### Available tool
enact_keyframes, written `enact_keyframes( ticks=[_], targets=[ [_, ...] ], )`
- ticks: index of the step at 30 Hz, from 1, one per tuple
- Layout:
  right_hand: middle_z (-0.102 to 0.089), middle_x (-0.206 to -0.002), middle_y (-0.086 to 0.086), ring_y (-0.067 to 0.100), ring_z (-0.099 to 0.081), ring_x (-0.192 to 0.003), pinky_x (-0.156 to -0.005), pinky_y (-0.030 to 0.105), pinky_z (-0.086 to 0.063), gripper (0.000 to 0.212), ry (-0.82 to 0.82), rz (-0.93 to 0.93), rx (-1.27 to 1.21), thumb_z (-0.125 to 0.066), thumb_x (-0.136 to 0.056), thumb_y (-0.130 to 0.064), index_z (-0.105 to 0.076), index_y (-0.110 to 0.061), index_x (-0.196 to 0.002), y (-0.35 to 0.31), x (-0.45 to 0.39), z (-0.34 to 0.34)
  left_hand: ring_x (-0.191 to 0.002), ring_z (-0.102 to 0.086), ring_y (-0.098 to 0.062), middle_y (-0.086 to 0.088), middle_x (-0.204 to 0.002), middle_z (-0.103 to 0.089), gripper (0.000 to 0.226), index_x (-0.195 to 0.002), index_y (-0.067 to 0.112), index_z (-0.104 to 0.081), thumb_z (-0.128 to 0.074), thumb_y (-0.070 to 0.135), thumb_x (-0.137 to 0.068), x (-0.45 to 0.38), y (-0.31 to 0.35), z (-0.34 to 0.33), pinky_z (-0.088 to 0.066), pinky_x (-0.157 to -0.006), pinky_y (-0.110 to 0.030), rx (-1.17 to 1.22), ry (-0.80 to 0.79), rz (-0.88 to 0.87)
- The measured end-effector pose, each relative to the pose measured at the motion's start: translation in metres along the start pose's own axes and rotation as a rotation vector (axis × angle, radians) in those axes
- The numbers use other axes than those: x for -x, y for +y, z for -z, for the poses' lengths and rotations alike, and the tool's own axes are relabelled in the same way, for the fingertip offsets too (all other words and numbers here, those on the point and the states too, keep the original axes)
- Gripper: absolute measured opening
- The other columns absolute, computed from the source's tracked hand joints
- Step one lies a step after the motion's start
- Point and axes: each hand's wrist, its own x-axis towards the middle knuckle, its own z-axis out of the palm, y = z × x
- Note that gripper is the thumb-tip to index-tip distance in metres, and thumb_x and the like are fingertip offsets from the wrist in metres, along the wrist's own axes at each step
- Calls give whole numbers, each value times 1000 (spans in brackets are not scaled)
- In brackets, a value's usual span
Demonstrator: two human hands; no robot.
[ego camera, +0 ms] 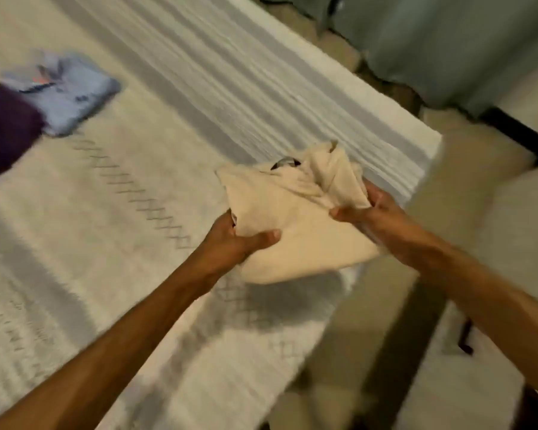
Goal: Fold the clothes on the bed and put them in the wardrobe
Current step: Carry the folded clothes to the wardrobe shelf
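A folded cream shirt [292, 212] is held just above the bed's near right corner. My left hand [239, 237] grips its left edge, thumb on top and fingers underneath. My right hand [367, 209] grips its right side, where the fabric bunches up near the collar. On the white bed [121, 212], at the far left, lie a folded light blue shirt [72, 91] and a folded dark purple garment [3, 128] side by side. The wardrobe is not in view.
A striped grey-and-white band of bedding [246, 82] runs across the foot of the bed. Beyond the bed's edge lie beige floor tiles [494, 228], a grey-green curtain [448, 41] and a dark furniture leg [516, 135].
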Motion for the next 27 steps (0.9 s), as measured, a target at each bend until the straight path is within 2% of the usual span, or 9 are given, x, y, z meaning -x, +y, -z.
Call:
enact_keyframes(
  ticks=[4, 6, 8, 10, 14, 17, 20, 23, 27],
  targets=[
    [-74, -98, -19, -9, -69, -82, -74, 16, -53, 53, 244, -23, -64, -73, -87, 8, -58, -14, -133, 62, 121, 176, -116, -70, -12, 6, -126, -74, 59, -138, 19, -61, -85, 14, -84, 9, 5, -200, -58, -97, -34, -93, -218, -96],
    [-73, -111, -14, -7, -71, -91, -75, 14, -55, 58, 349, -52, -89, -76, -86, 2, -58, -16, -138, 99, 171, 246, -118, -70, -15, 2, -128, -73, 61, -140, 16, -59, -85, 14, -85, 13, 0, -284, -57, -97, -34, -110, -316, -97],
    [-73, -122, -12, 2, -70, -107, -86, 21, -57, 64, 440, -89, -73, -83, -83, -8, -60, -24, -141, 149, 222, 313, -112, -72, -14, 1, -120, -76, 53, -134, 12, -62, -83, 7, -85, 23, -13, -374, -58, -91, -29, -105, -392, -71],
    [-73, -123, -12, 6, -69, -110, -92, 25, -56, 63, 537, -143, -68, -84, -82, -8, -62, -26, -139, 206, 265, 358, -105, -74, -10, 6, -112, -79, 47, -127, 15, -66, -84, 4, -85, 30, -34, -451, -59, -87, -27, -142, -452, -45],
    [-74, -119, -10, 14, -70, -110, -101, 39, -55, 61, 669, -296, -74, -76, -72, -7, -68, -27, -129, 330, 324, 395, -113, -70, -10, 10, -123, -73, 56, -130, 28, -62, -84, 9, -83, 45, -123, -567, -59, -96, -35, -288, -523, 23],
    [-71, -118, -4, 19, -65, -108, -95, 28, -50, 60, 749, -465, -111, -64, -78, 2, -67, -22, -132, 415, 350, 387, -113, -70, -16, 8, -121, -74, 53, -130, 28, -61, -83, 11, -84, 65, -207, -615, -60, -93, -35, -303, -559, 193],
    [-71, -123, 8, 30, -65, -111, -99, 35, -53, 56, 814, -646, -171, -58, -78, -2, -68, -17, -131, 494, 372, 373, -115, -70, -23, 0, -123, -73, 67, -138, 22, -58, -86, 22, -78, 85, -285, -643, -60, -95, -43, -382, -574, 316],
    [-72, -115, 12, 35, -66, -103, -84, 33, -51, 40, 844, -854, -164, -61, -81, -2, -72, -13, -118, 555, 401, 364, -120, -67, -26, -3, -129, -70, 63, -142, 22, -56, -82, 14, -85, 100, -333, -659, -57, -101, -49, -455, -640, 390],
    [-71, -108, 13, 32, -62, -92, -75, 30, -47, 34, 881, -906, -233, -62, -84, 0, -72, -8, -116, 587, 416, 354, -120, -67, -30, -7, -130, -70, 63, -140, 15, -56, -83, 7, -84, 104, -364, -660, -56, -102, -51, -472, -615, 452]
  ],
)
